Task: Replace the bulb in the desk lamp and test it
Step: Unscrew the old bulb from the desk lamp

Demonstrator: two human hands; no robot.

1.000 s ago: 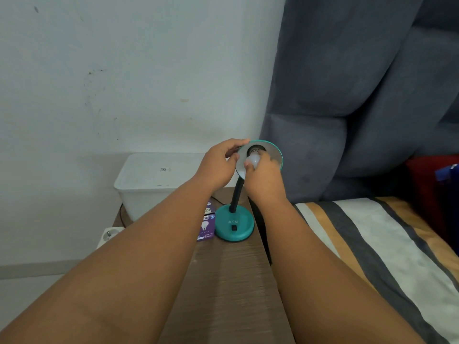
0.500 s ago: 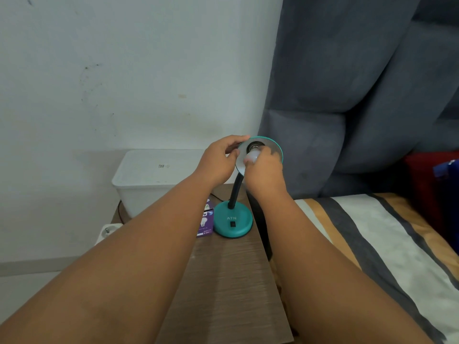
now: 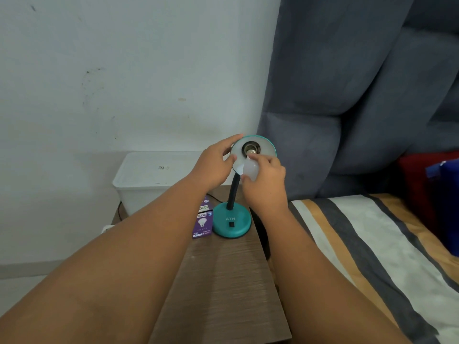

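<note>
A teal desk lamp stands on the wooden side table (image 3: 223,281), its round base (image 3: 232,223) at the far end and its black neck rising to the shade (image 3: 265,147), which faces me. My left hand (image 3: 213,167) grips the shade's left rim. My right hand (image 3: 265,180) holds a white bulb (image 3: 249,170) just below and in front of the dark socket (image 3: 250,147); the bulb's metal screw base sits at the socket's mouth.
A purple bulb box (image 3: 203,220) lies left of the lamp base. A white plastic bin (image 3: 149,180) stands behind the table against the wall. A grey padded headboard (image 3: 347,95) and a striped bed (image 3: 360,244) lie to the right.
My right hand has drawn the bulb back and down out of the shade, so the socket and the bulb's screw base now show. My left hand stays on the shade.
</note>
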